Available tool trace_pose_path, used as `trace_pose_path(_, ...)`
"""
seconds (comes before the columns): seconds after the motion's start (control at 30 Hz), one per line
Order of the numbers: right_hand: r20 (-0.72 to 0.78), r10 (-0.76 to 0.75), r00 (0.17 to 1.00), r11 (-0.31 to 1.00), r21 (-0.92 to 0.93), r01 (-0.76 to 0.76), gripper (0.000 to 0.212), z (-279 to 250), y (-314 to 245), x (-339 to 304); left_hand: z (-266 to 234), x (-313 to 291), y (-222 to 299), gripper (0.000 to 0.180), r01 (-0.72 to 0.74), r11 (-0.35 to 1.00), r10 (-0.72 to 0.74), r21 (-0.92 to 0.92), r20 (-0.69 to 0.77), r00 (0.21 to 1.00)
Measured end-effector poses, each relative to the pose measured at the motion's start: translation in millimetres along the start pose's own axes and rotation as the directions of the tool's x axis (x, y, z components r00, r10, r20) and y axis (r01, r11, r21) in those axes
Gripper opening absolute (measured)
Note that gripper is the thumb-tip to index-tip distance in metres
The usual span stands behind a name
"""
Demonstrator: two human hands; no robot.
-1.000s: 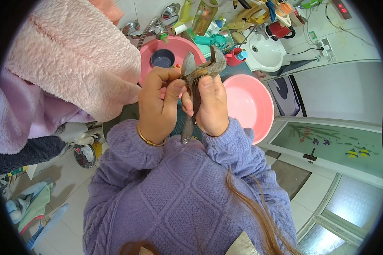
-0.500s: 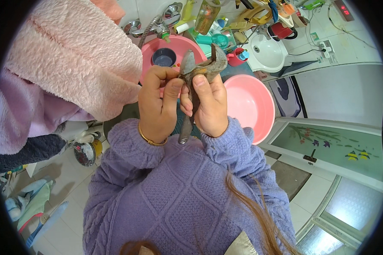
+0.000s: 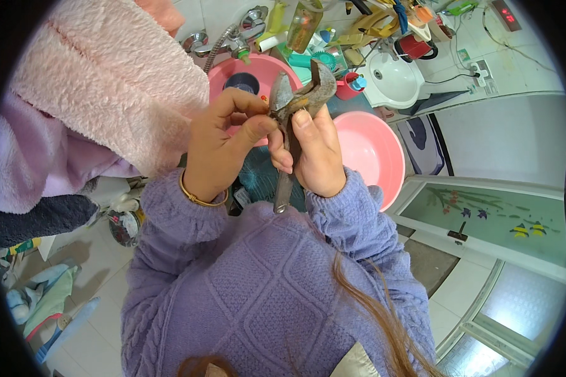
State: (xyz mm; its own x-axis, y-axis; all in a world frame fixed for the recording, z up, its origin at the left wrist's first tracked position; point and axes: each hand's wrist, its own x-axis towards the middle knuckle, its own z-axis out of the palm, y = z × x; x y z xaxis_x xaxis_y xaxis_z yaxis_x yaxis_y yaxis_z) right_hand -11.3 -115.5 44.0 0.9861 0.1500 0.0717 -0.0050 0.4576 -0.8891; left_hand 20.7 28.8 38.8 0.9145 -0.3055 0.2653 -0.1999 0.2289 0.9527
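Note:
A worn grey adjustable wrench (image 3: 285,188) stands nearly upright in front of my chest, its jaws spread at the top and its handle end pointing down toward my sweater. My right hand (image 3: 319,151) is closed round the neck of the wrench, thumb lying just under the right jaw. From the other side, my left hand (image 3: 217,144) pinches the wrench with thumb and index finger, close below the left jaw. The exact spot under those fingertips is partly hidden.
Behind the wrench is a pink basin (image 3: 267,66) with a dark bowl (image 3: 242,82) in it. Another pink basin (image 3: 371,154) stands to the right, below a white sink (image 3: 393,78). Fluffy pink cloth (image 3: 119,81) hangs at the left, near my left arm.
My left hand and forearm have shifted left and tilted, the fingertips staying at the wrench. The lower end of the handle has swung slightly right. My right hand keeps its grip.

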Motion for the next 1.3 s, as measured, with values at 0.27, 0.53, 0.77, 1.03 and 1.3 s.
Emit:
trace_pose_path(0.27, 0.059, 0.052, 0.997, 0.997, -0.057, -0.048, 0.047, -1.7, -5.7, 5.6, -0.2, 9.3, -5.0, 0.034, -0.304, 0.934, 0.283, 0.186, 0.13, 0.95)
trace_pose_path(0.53, 0.066, -0.02, 0.998, 0.998, -0.061, 0.024, 0.041, -7.9, 5.5, -3.5, 1.6, -7.9, -1.6, 0.032, -0.305, 0.909, 0.282, 0.286, 0.117, 0.952)
trace_pose_path(0.77, 0.158, -0.217, 0.963, 0.968, -0.095, 0.234, 0.042, -6.7, 8.5, -6.4, -1.3, -1.5, 4.0, 0.026, -0.523, 0.792, 0.487, 0.315, 0.191, 0.852)
trace_pose_path(1.03, 0.051, -0.185, 0.981, 0.983, 0.025, 0.184, 0.025, -16.5, 27.1, 3.8, 7.4, -2.8, -8.6, 0.025, -0.202, 0.979, 0.202, -0.012, 0.085, 0.976)
trace_pose_path(1.3, -0.066, -0.135, 0.989, 0.989, -0.07, 0.131, 0.032, -11.7, 28.7, 9.2, 6.9, 2.9, -6.7, 0.027, -0.068, 0.994, 0.073, -0.089, 0.054, 0.996)
